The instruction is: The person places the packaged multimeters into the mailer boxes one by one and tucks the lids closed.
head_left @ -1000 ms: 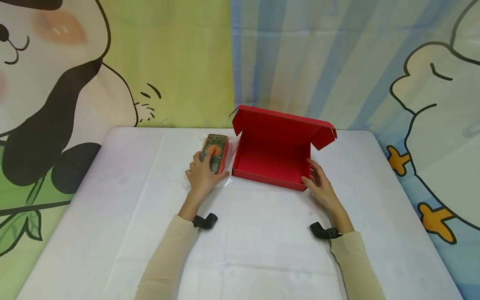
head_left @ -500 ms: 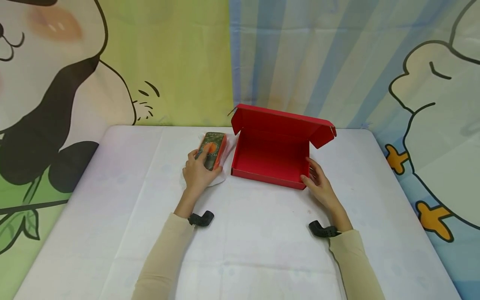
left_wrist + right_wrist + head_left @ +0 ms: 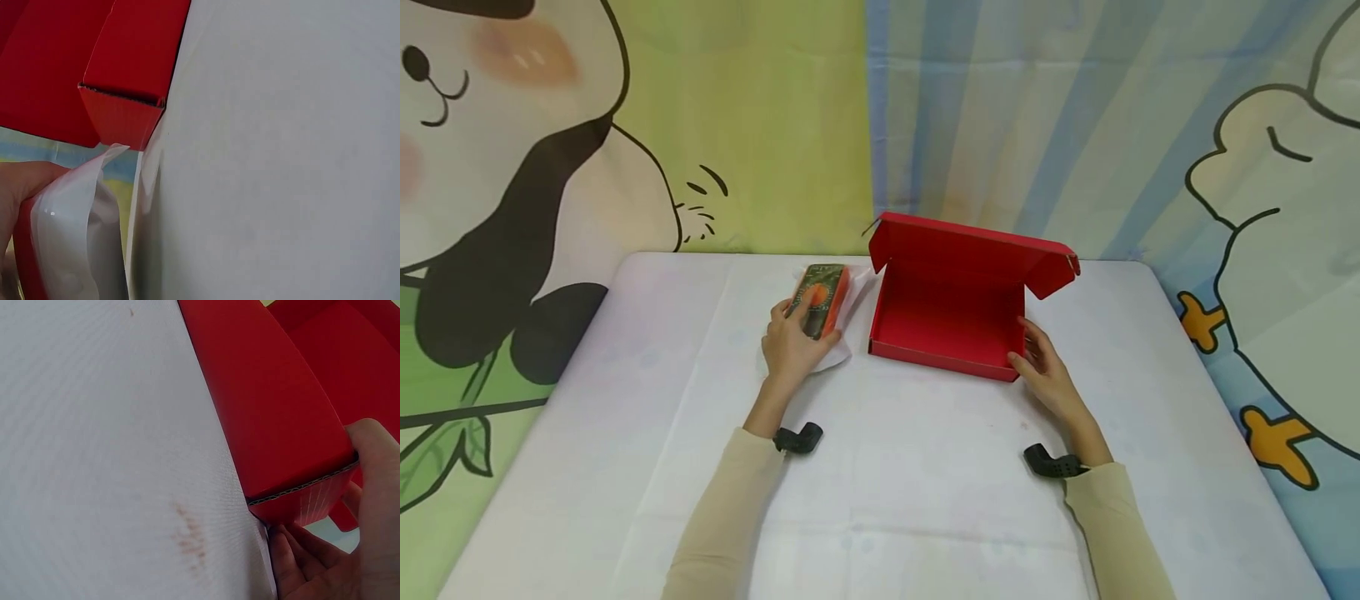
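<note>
A digital multimeter [image 3: 826, 283] with a dark face, orange dial and orange sides sits in a clear plastic bag [image 3: 833, 357]. My left hand [image 3: 788, 346] grips its near end through the bag, thumb on one side and fingers on the other, one finger over the face. The multimeter is tilted, with shadow under the bag. To its right, a red cardboard box [image 3: 946, 323] stands with its lid up and nothing inside. At the box's front right corner, my right hand [image 3: 1051, 379] pinches the side wall, thumb over the top edge [image 3: 369, 440] and fingers outside.
A white cloth covers the table [image 3: 925, 483]. Behind the table hangs a printed curtain [image 3: 775, 125] with cartoon animals. The raised lid [image 3: 973, 246] leans back near the far table edge, its side flaps sticking out.
My left hand has drawn slightly left and tilted the bagged multimeter, so more of its orange side shows. My right hand keeps its place on the box.
</note>
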Demonstrator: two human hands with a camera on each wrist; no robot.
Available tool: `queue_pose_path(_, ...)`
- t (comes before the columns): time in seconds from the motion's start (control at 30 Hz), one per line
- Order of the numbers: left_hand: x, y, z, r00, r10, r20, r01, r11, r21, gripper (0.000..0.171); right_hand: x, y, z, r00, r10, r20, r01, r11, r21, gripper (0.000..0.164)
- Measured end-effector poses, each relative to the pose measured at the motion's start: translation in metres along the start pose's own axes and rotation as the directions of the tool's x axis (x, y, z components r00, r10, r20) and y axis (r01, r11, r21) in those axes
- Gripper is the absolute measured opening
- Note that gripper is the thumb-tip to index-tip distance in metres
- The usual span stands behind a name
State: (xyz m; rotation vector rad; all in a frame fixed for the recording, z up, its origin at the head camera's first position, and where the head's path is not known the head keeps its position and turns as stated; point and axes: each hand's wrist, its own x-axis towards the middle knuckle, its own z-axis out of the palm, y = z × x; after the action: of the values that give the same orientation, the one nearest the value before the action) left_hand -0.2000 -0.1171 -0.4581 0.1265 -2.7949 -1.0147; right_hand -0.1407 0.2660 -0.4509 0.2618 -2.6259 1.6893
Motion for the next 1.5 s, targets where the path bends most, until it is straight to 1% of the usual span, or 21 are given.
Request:
queue_pose_path(0.07,0.000,0.000,-0.002,1.000,-0.001,-0.008,0.001,1.000,-0.004,0.081,0.000,0.003,-0.002,1.000,-0.006,0.003,0.006,1.000,0.009,0.064)
queue_pose_path(0.2,-0.003,0.001,-0.006,1.000,-0.011,-0.012,0.011,1.000,-0.012,0.081,0.004,0.024,-0.004,1.000,-0.006,0.001,0.006,1.000,-0.004,0.066)
queue_pose_path(0.3,-0.005,0.000,-0.008,1.000,-0.021,-0.010,0.021,1.000,-0.011,0.080,0.007,0.041,-0.004,1.000,-0.014,-0.007,0.014,1.000,0.006,0.066)
queue_pose_path(0.4,-0.006,-0.001,-0.010,1.000,-0.027,-0.012,0.027,1.000,-0.011,0.080,0.007,0.045,-0.003,1.000,-0.030,-0.007,0.030,0.999,0.030,0.067)
queue_pose_path(0.6,-0.008,-0.002,-0.014,1.000,-0.004,-0.011,0.004,1.000,-0.002,0.080,0.005,0.047,0.000,0.999,-0.028,-0.018,0.029,0.999,0.039,0.066)
queue_pose_path(0.8,-0.016,-0.006,-0.021,1.000,0.001,-0.011,-0.001,1.000,0.002,0.081,0.004,0.045,0.002,1.000,-0.013,-0.006,0.013,0.999,0.045,0.067)
queue_pose_path(1.03,-0.028,-0.012,-0.025,1.000,0.008,-0.027,-0.009,0.999,-0.033,0.081,0.006,0.042,0.000,1.000,-0.017,0.005,0.017,1.000,0.013,0.068)
queue_pose_path(1.27,-0.036,-0.009,-0.027,0.999,0.037,-0.032,-0.039,0.998,-0.042,0.081,-0.003,0.001,-0.004,1.000,-0.003,0.022,0.004,1.000,-0.013,0.063)
queue_pose_path(1.37,-0.037,-0.007,-0.029,0.998,0.052,-0.041,-0.054,0.998,-0.045,0.081,-0.003,0.000,-0.004,1.000,0.001,0.015,-0.001,1.000,-0.022,0.063)
queue_pose_path(1.5,-0.038,-0.005,-0.032,0.994,0.090,-0.058,-0.093,0.995,-0.041,0.081,-0.003,0.001,-0.003,1.000,-0.005,0.004,0.005,1.000,-0.009,0.062)
